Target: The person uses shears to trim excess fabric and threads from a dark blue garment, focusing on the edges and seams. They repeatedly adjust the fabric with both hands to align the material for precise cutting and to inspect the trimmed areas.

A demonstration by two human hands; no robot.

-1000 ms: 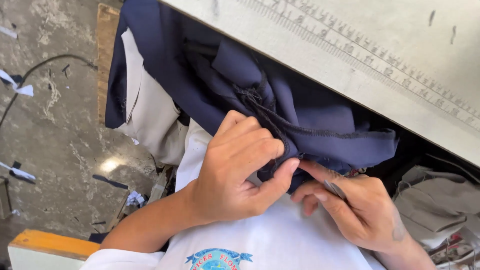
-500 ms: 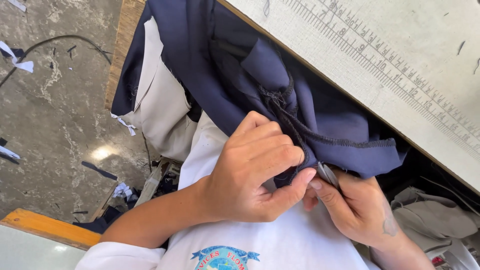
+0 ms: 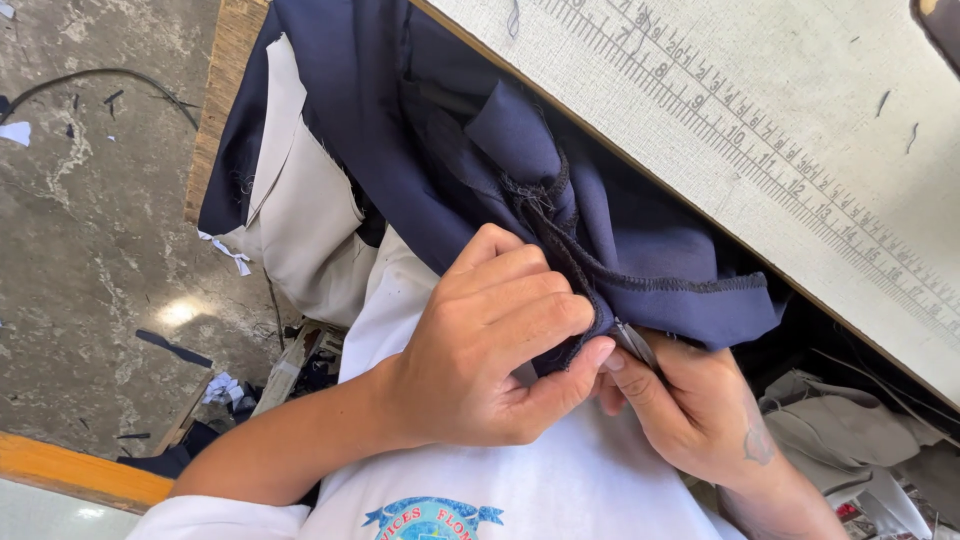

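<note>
The left hand [image 3: 490,345] is closed on a bunched fold of navy blue fabric [image 3: 480,150], thumb and fingers pinching its overlocked seam edge [image 3: 660,285]. The right hand [image 3: 690,410] grips a small metal tool [image 3: 632,342], its tip touching the cloth just beside the left thumb. The fabric hangs off the edge of the table [image 3: 800,90], which carries a printed ruler strip [image 3: 760,160], down toward the person's white shirt [image 3: 560,490]

White short-sleeved shirt [image 3: 560,490], blue emblem on chest; small tattoo on right hand [image 3: 700,410].
</note>
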